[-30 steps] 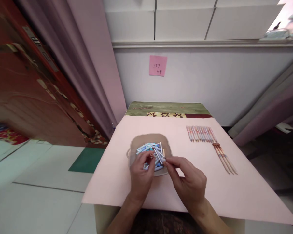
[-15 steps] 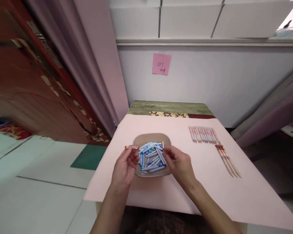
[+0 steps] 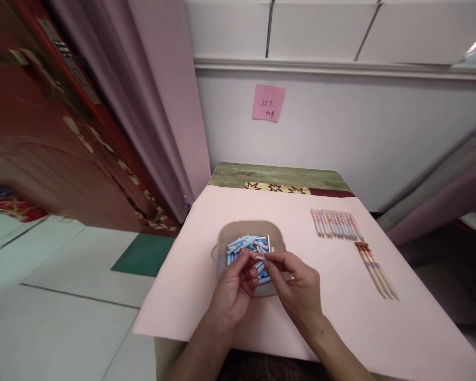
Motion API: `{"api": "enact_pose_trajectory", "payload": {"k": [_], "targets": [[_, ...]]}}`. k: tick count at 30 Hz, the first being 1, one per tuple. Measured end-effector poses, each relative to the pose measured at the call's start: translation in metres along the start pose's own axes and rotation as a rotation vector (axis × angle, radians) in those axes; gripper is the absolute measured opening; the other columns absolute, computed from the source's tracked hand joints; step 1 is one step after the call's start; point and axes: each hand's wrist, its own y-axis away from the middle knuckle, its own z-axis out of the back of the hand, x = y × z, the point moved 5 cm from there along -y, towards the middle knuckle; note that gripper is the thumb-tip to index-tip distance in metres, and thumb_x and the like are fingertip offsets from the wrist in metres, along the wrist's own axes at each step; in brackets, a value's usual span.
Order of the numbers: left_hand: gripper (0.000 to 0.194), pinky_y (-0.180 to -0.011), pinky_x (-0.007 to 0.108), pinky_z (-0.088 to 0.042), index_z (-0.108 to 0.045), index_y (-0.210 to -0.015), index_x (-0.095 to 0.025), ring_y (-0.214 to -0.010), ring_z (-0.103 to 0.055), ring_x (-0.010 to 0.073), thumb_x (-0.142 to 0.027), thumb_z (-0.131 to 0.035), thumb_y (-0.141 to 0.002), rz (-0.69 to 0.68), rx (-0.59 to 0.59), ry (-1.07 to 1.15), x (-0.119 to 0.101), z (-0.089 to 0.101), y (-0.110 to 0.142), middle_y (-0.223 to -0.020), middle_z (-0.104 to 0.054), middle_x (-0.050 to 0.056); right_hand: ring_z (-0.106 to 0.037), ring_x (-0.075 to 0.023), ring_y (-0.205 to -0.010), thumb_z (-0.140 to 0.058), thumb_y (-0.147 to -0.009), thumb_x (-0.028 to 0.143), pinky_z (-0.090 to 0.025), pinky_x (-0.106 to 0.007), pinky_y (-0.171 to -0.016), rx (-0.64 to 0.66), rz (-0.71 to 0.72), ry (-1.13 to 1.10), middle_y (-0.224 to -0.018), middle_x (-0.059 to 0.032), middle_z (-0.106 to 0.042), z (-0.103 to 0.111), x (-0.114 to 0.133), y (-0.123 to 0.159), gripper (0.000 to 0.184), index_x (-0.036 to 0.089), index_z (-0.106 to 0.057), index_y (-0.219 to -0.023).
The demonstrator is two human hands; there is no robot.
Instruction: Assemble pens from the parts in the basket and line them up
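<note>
My left hand (image 3: 235, 288) is closed in a pinch on a short orange-brown patterned pen part (image 3: 254, 255), held above a plastic box. My right hand (image 3: 299, 283) pinches a small whitish piece (image 3: 261, 257) with thumb and forefinger. Its tip meets the open end of the pen part; whether it sits inside cannot be made out. Beneath both hands, the greyish-beige box (image 3: 222, 233) holds many blue, lilac and white pen parts (image 3: 244, 243). My hands hide the box's front portion.
Right of the box, a row of patterned pens (image 3: 335, 224) lies side by side on the pink table cover (image 3: 301, 323). Nearer, several brown-topped pens (image 3: 376, 270) lie slanted. A pink note (image 3: 268, 103) is stuck on the wall behind; a red-brown door (image 3: 51, 153) stands left.
My left hand has moved right over the box, bringing the orange-brown pen part to my right hand's fingertips. The two held pieces now meet. The view has shifted slightly.
</note>
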Motion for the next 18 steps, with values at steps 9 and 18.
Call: {"api": "enact_pose_trajectory", "payload": {"k": [9,18], "targets": [[0.023,-0.042,0.012,-0.045,-0.063,-0.082,-0.014,-0.046,-0.053,0.0037,-0.019,-0.078,-0.067,-0.050,0.017,-0.034,0.001,0.004,0.001,-0.068,-0.065,-0.002,-0.064,-0.0132,-0.065,-0.062,-0.084,0.024,-0.051,-0.023,-0.061,0.117,-0.026,0.010,-0.078,-0.0010,-0.070,-0.007,-0.002,-0.003,0.009,0.024,-0.071,-0.086],[0.024,-0.038,0.012,-0.040,-0.062,-0.082,-0.014,-0.043,-0.049,0.0028,-0.020,-0.079,-0.066,-0.040,-0.015,-0.068,-0.002,0.002,-0.005,-0.063,-0.061,-0.003,-0.059,-0.0127,-0.054,-0.069,-0.076,0.038,-0.048,-0.022,-0.052,0.241,-0.354,-0.325,-0.063,0.0000,-0.065,-0.021,-0.021,-0.015,0.020,0.018,-0.068,-0.080]]}}
